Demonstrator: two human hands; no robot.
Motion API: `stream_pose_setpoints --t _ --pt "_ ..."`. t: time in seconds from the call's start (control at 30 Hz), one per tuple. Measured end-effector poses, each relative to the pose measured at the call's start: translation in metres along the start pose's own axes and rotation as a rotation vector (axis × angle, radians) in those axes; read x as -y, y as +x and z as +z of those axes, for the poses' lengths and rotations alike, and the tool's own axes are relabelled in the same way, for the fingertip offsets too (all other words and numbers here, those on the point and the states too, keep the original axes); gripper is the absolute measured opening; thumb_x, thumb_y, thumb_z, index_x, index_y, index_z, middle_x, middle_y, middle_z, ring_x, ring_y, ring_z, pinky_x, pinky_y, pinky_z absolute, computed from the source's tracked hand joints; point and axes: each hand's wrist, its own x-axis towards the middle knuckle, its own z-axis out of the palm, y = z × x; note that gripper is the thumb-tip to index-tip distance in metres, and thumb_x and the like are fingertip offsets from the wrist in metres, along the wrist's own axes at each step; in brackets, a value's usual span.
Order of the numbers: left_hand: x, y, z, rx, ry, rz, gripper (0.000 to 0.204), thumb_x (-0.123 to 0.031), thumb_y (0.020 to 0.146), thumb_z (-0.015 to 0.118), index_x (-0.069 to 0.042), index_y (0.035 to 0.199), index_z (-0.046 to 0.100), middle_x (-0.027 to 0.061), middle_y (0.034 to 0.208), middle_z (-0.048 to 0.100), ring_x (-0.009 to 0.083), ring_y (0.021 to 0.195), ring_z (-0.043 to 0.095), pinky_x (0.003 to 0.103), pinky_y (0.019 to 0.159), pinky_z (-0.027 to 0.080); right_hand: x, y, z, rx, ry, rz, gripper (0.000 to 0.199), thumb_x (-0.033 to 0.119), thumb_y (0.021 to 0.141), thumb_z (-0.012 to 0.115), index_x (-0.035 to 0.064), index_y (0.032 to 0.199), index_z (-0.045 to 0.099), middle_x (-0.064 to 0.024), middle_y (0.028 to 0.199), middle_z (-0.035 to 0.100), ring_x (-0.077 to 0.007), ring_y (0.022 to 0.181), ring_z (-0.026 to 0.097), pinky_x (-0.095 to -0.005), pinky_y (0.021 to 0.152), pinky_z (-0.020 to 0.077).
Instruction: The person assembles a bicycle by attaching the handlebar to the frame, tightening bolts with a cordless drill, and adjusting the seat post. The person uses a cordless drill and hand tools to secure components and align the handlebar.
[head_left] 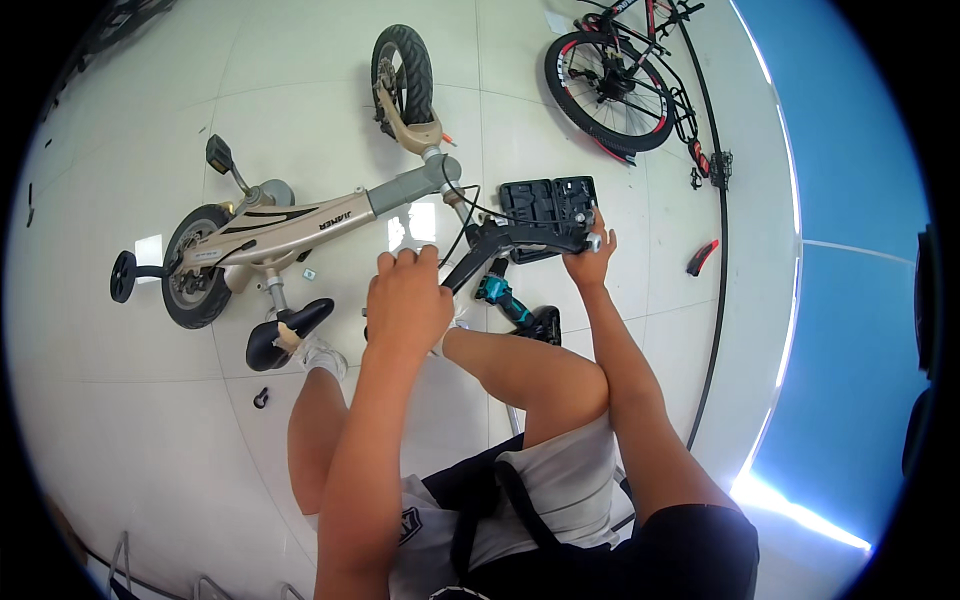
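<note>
A small beige bicycle (335, 213) lies on its side on the tiled floor, its front wheel (402, 78) pointing away from me and its black saddle (290, 334) near my foot. Its black handlebar (520, 237) reaches toward me. My left hand (408, 305) is closed around the handlebar's near end, the grip hidden under the fingers. At the other end my right hand (590, 262) holds the bar beside a small metal fitting (595, 242). Dark cables (468, 212) loop from the bicycle's stem to the bar.
An open black tool case (530, 200) lies just beyond the handlebar. A teal cordless drill (508, 300) rests below it, near my knee. Farther right are another bicycle's wheel (610, 90), a red and black piece (702, 258) and a long black cable (719, 300) beside the blue wall (860, 330).
</note>
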Motion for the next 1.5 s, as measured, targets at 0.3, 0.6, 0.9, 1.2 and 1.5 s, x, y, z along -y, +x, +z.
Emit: stream_pose_setpoints --t 0.3,0.6,0.9,1.2,1.5 --pt "-0.002 0.001 -0.002 -0.231 -0.332 0.187 0.033 0.003 0.081 0.056 -0.004 0.110 0.068 0.0128 0.105 0.068 0.0314 0.098 0.062 0.040 0.086 0.052 -0.008 -0.084 0.044 0.269 0.441 0.378 0.067 0.017 0.079 0.076 0.0068 0.134 0.039 -0.0203 0.102 0.069 -0.0406 0.097 0.070 -0.0464 0.083 0.0541" --pt "-0.001 -0.011 -0.007 -0.796 -0.464 0.467 0.036 0.011 0.074 0.050 0.000 0.103 0.068 0.0159 0.110 0.066 0.0313 0.101 0.064 0.040 0.089 0.052 0.037 -0.144 0.044 0.428 0.607 0.642 0.035 0.028 0.079 0.071 0.0011 0.100 0.063 -0.0122 0.085 0.067 -0.0231 0.080 0.066 -0.0405 0.073 0.0511" --pt "0.049 -0.028 -0.013 -0.987 -0.516 0.382 0.041 0.008 0.078 0.051 -0.001 0.117 0.062 0.0101 0.118 0.063 0.0211 0.104 0.059 0.031 0.089 0.046 0.071 -0.066 -0.069 0.548 0.724 0.617 0.019 0.020 0.078 0.069 0.0073 0.067 0.060 -0.0019 0.057 0.058 -0.0102 0.049 0.055 -0.0285 0.045 0.0401" --pt "0.047 -0.023 -0.031 -0.750 -0.893 0.057 0.024 -0.007 0.100 0.050 -0.003 0.114 0.069 0.0085 0.111 0.072 0.0183 0.104 0.067 0.030 0.086 0.051 0.189 0.064 -0.304 0.653 0.243 0.250 0.079 0.033 0.068 0.083 -0.0061 0.129 0.052 -0.0196 0.090 0.070 -0.0262 0.075 0.069 -0.0358 0.069 0.0548" --pt "0.042 -0.020 -0.033 -0.973 -1.880 -0.331 0.060 -0.050 0.102 0.034 0.000 0.124 0.058 0.0217 0.117 0.066 0.0327 0.107 0.065 0.043 0.098 0.052 0.267 0.016 -0.309 0.668 0.246 0.155 0.089 0.038 0.067 0.089 -0.0005 0.135 0.048 -0.0225 0.093 0.072 -0.0392 0.090 0.072 -0.0423 0.083 0.0553"
